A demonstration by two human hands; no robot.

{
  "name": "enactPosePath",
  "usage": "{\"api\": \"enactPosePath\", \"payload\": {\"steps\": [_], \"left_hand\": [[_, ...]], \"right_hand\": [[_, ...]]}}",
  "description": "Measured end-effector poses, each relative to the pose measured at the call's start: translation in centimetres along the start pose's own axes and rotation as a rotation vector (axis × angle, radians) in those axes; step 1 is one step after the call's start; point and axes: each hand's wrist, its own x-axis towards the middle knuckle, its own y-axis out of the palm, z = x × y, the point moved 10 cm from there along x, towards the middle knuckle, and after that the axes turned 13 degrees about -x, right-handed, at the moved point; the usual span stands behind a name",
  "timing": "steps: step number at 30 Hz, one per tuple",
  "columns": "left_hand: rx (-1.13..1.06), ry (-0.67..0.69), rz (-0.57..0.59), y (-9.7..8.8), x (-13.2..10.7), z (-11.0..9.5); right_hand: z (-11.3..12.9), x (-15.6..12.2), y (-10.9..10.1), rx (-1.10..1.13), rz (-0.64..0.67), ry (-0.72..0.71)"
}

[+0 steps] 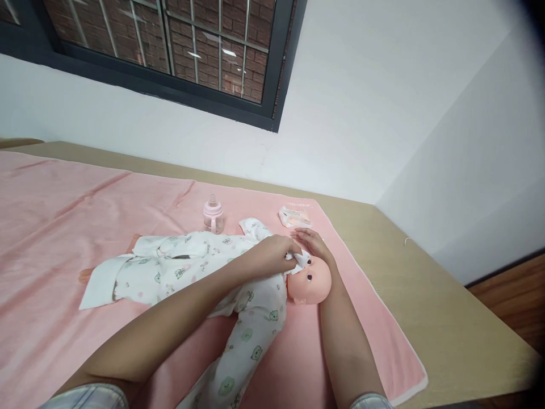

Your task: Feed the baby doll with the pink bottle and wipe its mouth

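Observation:
A baby doll (317, 282) in a white printed romper (187, 267) lies on its back on a pink blanket (63, 216), head toward the right. My left hand (275, 253) is closed on a small white wipe (301, 260) pressed against the doll's face. Beside it, my right hand (313, 243) rests with fingers stretched over the top of the doll's head.
A pink baby bottle (213, 215) stands upright behind the doll. A white packet of wipes (294, 216) lies near the blanket's far right corner. The blanket covers a tan table (447, 318) set against white walls; a dark-framed window (170, 51) is above.

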Motion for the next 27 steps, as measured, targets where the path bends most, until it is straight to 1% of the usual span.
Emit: {"api": "enactPosePath", "payload": {"steps": [6,12,22,27], "left_hand": [[0.033,0.000,-0.050,-0.4,0.2,0.1],[0.086,0.012,-0.083,-0.5,0.5,0.5],[0.172,0.033,-0.107,-0.5,0.9,1.2],[0.099,0.034,-0.098,-1.1,0.5,1.2]], "right_hand": [[-0.2,-0.1,0.0,0.006,-0.001,0.021],[-0.3,0.3,-0.2,-0.009,0.011,-0.007],[-0.6,0.5,-0.3,-0.007,0.018,-0.021],[-0.8,0.7,-0.4,-0.002,0.027,-0.031]]}}
